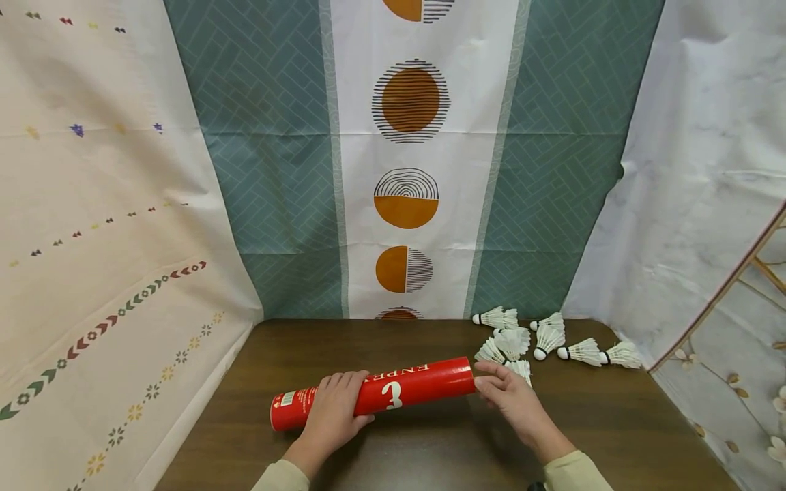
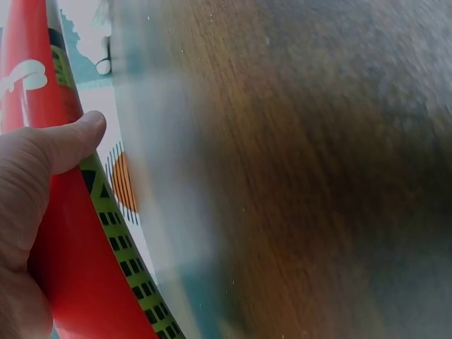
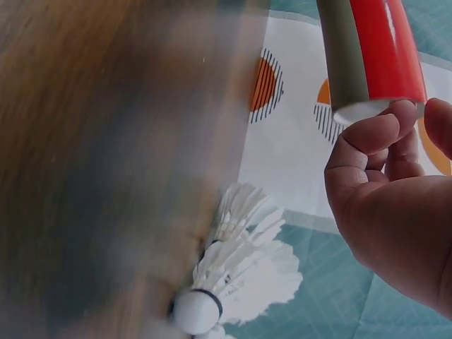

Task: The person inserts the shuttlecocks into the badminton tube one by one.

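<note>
A red cardboard shuttlecock tube [image 1: 424,383] with white lettering lies aslant above the table, its right end higher than its left. My left hand [image 1: 334,406] grips it around the left half. In the left wrist view the thumb [image 2: 81,138] presses across the red side, next to a green strip. At the tube's right mouth is my right hand [image 1: 510,395], its bent fingers right at the rim. The right wrist view shows the pale inside of the mouth [image 3: 360,111] beside these fingers [image 3: 374,134]; I cannot tell whether they pinch anything there.
Several white feather shuttlecocks [image 1: 548,339] lie scattered at the back right of the dark wooden table [image 1: 393,450]. Two of them [image 3: 247,279] show large in the right wrist view. A patterned curtain [image 1: 405,157] hangs behind the table's back edge, with cloths [image 1: 688,177] at the sides.
</note>
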Demonstrator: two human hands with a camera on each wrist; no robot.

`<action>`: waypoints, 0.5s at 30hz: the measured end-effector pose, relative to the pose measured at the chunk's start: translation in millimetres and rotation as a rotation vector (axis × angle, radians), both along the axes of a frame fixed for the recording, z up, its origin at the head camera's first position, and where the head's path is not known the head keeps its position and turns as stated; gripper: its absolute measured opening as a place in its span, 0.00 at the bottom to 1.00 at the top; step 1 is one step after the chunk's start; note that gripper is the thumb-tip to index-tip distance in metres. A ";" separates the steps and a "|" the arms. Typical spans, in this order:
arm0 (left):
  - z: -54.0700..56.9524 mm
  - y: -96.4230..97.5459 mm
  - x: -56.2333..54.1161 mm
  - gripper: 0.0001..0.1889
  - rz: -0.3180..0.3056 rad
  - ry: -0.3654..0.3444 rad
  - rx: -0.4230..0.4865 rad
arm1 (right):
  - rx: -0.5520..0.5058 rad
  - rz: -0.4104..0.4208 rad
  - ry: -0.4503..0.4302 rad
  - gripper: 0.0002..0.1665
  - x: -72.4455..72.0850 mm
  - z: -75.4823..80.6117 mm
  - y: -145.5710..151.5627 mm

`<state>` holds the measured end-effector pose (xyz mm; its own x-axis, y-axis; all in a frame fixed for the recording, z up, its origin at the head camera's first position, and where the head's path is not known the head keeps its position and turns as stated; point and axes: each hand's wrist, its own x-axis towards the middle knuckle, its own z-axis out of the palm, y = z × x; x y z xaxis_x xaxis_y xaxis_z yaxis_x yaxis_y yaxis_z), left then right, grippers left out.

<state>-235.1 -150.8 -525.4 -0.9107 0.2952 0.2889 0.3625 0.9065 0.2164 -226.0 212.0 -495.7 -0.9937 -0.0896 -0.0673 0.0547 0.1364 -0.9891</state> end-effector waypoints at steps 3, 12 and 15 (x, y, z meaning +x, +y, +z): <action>0.4 -0.6 1.1 0.47 0.000 0.003 -0.002 | 0.004 -0.004 -0.009 0.32 0.9 1.0 6.2; -1.0 -3.4 1.3 0.46 0.009 -0.015 0.001 | 0.054 -0.029 -0.015 0.32 3.8 2.3 43.1; -0.9 -5.5 1.8 0.46 0.016 -0.026 0.004 | 0.101 -0.032 -0.002 0.33 3.9 1.6 63.1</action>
<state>-233.3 -156.4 -526.3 -0.9227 0.2794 0.2658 0.3420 0.9113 0.2293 -222.1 275.1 -494.1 -0.9958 -0.0507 -0.0766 0.0627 0.2340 -0.9702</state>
